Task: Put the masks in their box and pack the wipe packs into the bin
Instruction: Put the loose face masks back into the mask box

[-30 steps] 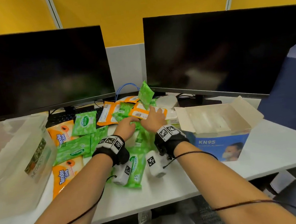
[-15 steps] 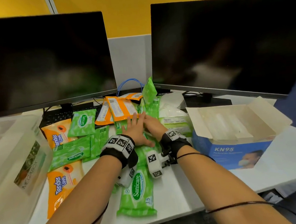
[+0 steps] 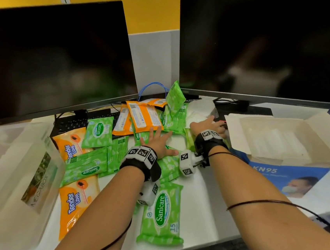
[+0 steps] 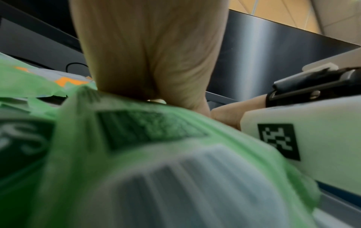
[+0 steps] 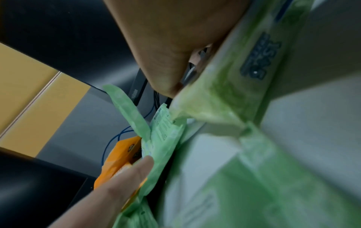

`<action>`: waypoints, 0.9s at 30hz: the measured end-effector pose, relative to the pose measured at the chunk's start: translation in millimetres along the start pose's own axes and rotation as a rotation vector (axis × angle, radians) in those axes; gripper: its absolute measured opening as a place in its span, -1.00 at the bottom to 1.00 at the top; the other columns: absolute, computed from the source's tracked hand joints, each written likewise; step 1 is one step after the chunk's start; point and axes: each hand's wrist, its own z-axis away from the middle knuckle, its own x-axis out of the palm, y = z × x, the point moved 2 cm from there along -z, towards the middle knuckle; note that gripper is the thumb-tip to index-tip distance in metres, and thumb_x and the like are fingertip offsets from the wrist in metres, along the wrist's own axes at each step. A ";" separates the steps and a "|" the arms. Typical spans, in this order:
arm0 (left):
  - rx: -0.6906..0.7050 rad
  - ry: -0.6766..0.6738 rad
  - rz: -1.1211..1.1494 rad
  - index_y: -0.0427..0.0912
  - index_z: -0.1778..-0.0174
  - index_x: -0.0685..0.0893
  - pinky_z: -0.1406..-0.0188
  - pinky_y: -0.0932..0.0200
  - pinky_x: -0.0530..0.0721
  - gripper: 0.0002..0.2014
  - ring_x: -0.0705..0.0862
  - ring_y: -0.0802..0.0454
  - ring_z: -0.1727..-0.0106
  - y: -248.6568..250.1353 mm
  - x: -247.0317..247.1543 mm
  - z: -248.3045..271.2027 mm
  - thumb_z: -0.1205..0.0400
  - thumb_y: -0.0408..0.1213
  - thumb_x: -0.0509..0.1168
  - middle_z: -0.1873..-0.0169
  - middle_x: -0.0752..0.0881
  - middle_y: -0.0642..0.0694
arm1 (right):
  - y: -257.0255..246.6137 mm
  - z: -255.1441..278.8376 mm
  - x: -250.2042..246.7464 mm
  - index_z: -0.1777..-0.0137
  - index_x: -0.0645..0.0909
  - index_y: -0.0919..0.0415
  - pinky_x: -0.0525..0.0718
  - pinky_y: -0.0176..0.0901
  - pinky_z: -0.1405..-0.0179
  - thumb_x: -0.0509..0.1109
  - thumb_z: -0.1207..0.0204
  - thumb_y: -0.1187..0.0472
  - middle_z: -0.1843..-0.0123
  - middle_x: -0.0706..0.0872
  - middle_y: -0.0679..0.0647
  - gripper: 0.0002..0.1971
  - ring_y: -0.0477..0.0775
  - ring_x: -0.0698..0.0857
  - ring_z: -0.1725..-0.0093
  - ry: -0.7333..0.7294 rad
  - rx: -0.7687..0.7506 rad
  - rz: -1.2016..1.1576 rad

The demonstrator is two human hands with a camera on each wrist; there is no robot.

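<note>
Green Sanicare and orange Tender Love wipe packs (image 3: 93,144) lie heaped in the middle of the desk. My left hand (image 3: 156,141) lies flat with spread fingers on the green packs (image 4: 136,138), its fingertips at an orange pack (image 3: 144,118). Further right, my right hand (image 3: 211,124) reaches over a green pack (image 5: 234,86), fingers stretched onto the white masks (image 3: 198,111); its fingertips are partly hidden. The open KN95 mask box (image 3: 299,169) stands at the right, with white masks inside. A clear plastic bin (image 3: 13,177) stands at the left.
Two dark monitors (image 3: 51,59) stand close behind the pile, with a keyboard (image 3: 74,122) and cables under them. One green pack (image 3: 161,210) lies near the desk's front edge. A blue chair edge shows at the far right.
My right hand has moved right, off the wipe pile and onto the white masks. My left hand has spread flat on the green packs. The view has dipped closer to the desk.
</note>
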 end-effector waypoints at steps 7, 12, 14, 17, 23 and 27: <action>0.009 0.053 0.031 0.11 -0.69 -0.04 -0.53 -0.49 -0.18 -0.08 -0.35 -0.16 -0.67 -0.7 0.7 -3.9 -0.52 0.18 0.35 -0.68 -0.27 -0.05 | 1.6 -7.0 -3.6 -0.46 0.47 0.16 0.41 -0.09 -0.32 0.29 -0.51 0.36 -0.43 0.48 0.20 -0.51 0.22 0.46 -0.41 0.171 -0.186 -0.195; 0.036 0.110 0.102 0.05 -0.68 0.04 -0.54 -0.45 -0.14 -0.08 -0.27 -0.12 -0.69 -1.4 1.4 -6.5 -0.50 0.13 0.40 -0.69 -0.17 -0.06 | -10.1 5.6 -5.7 -0.15 0.65 0.27 0.33 -0.18 -0.16 0.20 -0.39 0.57 -0.13 0.65 0.23 -0.60 0.32 0.55 -0.18 0.413 -0.637 -0.310; 0.086 0.232 0.187 0.01 -0.65 0.18 -0.60 -0.34 0.05 -0.24 -0.01 -0.10 -0.70 -0.4 -5.2 -4.9 -0.57 0.03 0.36 -0.68 0.04 -0.09 | -24.6 19.7 -14.6 -0.04 0.66 0.30 0.32 -0.32 -0.09 0.20 -0.32 0.59 0.00 0.67 0.23 -0.63 0.28 0.57 -0.06 0.501 -0.827 -0.388; 0.115 0.532 0.616 -0.12 -0.55 0.36 -0.48 -0.06 0.41 -0.49 0.44 -0.08 -0.49 -2.1 -32.1 3.1 -0.69 -0.09 0.24 -0.51 0.44 -0.13 | -49.0 46.7 -30.3 -0.03 0.64 0.36 0.31 -0.51 -0.16 0.16 -0.36 0.64 -0.02 0.54 0.28 -0.64 0.03 0.48 -0.05 0.518 -1.019 -0.563; 0.162 0.345 1.784 -0.13 -0.38 0.53 -0.16 -0.11 0.70 -0.64 0.69 -0.16 -0.25 -1.1 -63.4 14.9 -0.65 -0.22 0.32 -0.28 0.69 -0.18 | -72.7 60.4 -16.2 -0.18 0.53 0.36 0.51 -0.30 -0.10 0.19 -0.58 0.46 -0.12 0.59 0.24 -0.78 0.01 0.55 -0.08 0.182 -0.879 -0.782; 0.033 0.462 1.895 -0.17 -0.49 0.44 -0.30 -0.25 0.61 -0.60 0.66 -0.20 -0.28 -2.1 -49.9 6.7 -0.72 -0.20 0.21 -0.35 0.63 -0.21 | -53.7 21.9 6.3 -0.41 0.49 0.30 0.42 0.00 -0.36 0.27 -0.62 0.25 -0.36 0.56 0.27 -0.63 0.25 0.51 -0.38 0.155 -0.395 -0.577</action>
